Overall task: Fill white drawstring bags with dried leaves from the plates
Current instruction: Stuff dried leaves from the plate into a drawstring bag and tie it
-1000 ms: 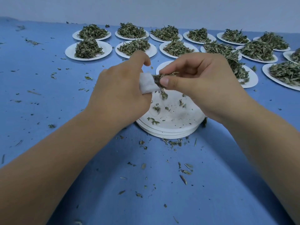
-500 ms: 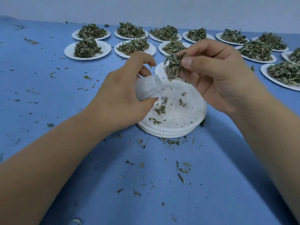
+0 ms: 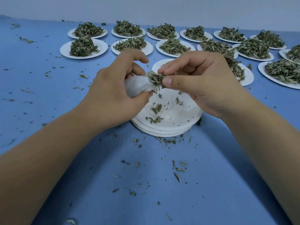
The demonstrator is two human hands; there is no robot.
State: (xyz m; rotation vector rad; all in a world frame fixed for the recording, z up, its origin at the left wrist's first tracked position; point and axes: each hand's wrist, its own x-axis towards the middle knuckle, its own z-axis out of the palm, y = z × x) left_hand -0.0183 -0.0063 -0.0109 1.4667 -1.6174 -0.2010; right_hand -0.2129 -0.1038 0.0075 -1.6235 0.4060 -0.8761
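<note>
My left hand [image 3: 113, 93] grips a small white drawstring bag [image 3: 138, 86], its mouth turned to the right. My right hand [image 3: 199, 82] pinches a clump of dried leaves [image 3: 156, 78] right at the bag's mouth. Both hands hover over a stack of white plates [image 3: 170, 125] whose top plate carries only a few leaf scraps. Behind my right hand, a partly hidden plate [image 3: 246, 75] bears a pile of leaves.
Several white plates heaped with dried leaves, such as one at the far left [image 3: 83, 47] and one at the right edge [image 3: 282, 72], stand in two rows along the back of the blue table [image 3: 48, 98]. Loose leaf crumbs litter the table around the stack.
My right hand had lifted a fresh clump of leaves above the plate; it has now come down and left, bringing the clump to the mouth of the bag in my left hand.
</note>
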